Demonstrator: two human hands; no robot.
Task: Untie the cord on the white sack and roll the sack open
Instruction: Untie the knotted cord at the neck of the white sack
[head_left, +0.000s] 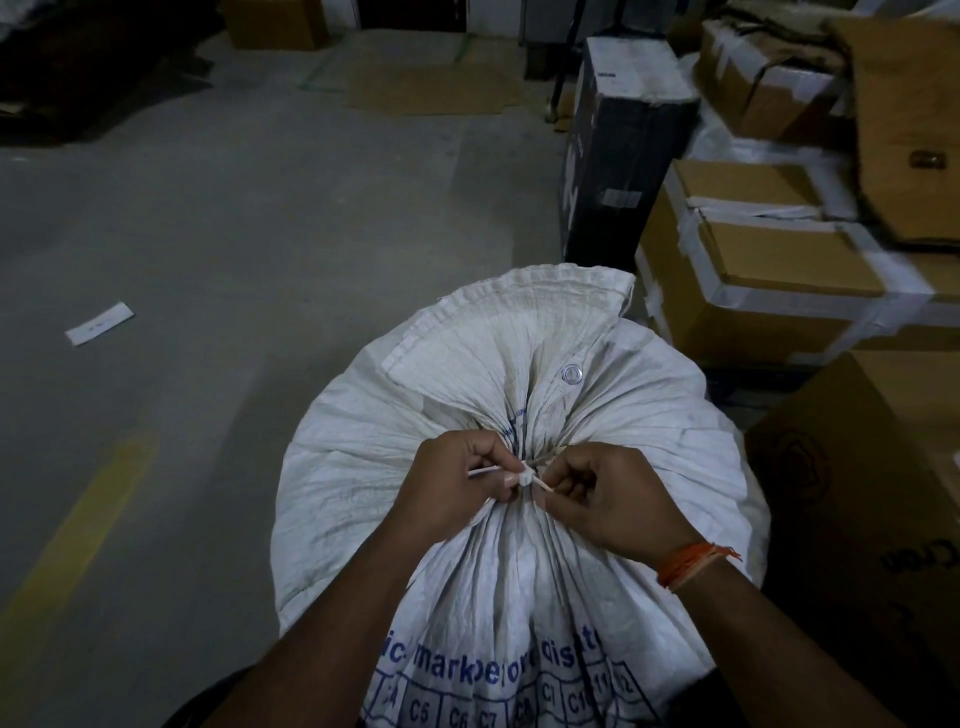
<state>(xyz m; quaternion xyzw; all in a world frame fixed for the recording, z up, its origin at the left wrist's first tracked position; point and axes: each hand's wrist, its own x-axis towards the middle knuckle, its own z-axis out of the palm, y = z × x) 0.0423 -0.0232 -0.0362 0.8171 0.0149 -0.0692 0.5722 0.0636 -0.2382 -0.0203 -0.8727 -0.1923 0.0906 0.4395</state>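
Observation:
A bulging white woven sack (363, 467) with blue print stands upright on the floor right in front of me. Its neck is gathered tight and tied with a thin white cord (525, 478), knotted at the centre. Above the knot the sack's mouth fans out as a pleated flap with a metal eyelet (572, 372). My left hand (457, 480) pinches the cord's left end beside the knot. My right hand (613, 499), with an orange thread band at the wrist, pinches the right end. Both hands rest against the gathered neck.
Taped cardboard boxes (769, 280) are stacked close on the right, with a tall black box (618, 145) behind the sack and a large carton (872, 493) at near right. Grey concrete floor (234, 234) spreads to the left, with a yellow line (78, 535) and a paper slip (98, 323).

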